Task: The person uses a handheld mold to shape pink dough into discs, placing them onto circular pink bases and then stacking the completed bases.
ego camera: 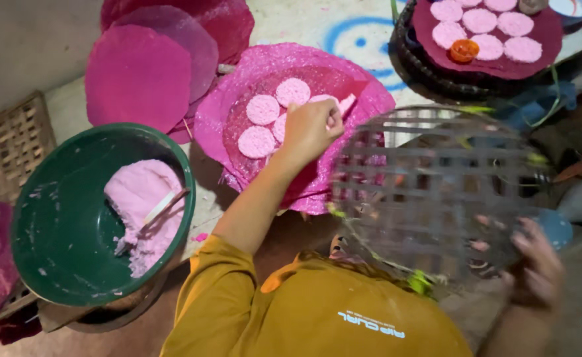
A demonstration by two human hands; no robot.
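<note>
My left hand [309, 129] reaches over a glittery magenta sheet [364, 89] that carries several round pink cakes [262, 110]. Its fingers are closed on one more pink cake [346, 104] at the edge of that group. My right hand [536, 268] grips the rim of a round open-weave bamboo tray [430, 192]. The tray is tilted and blurred by motion, and it covers part of the magenta sheet.
A green basin [59, 225] with pink dough [142, 192] and a stirring tool stands at the left. Magenta round sheets [139, 76] lie behind it. At the top right a dark basket tray [436, 66] holds more pink cakes and an orange ring [463, 50]. A woven mat [10, 142] lies far left.
</note>
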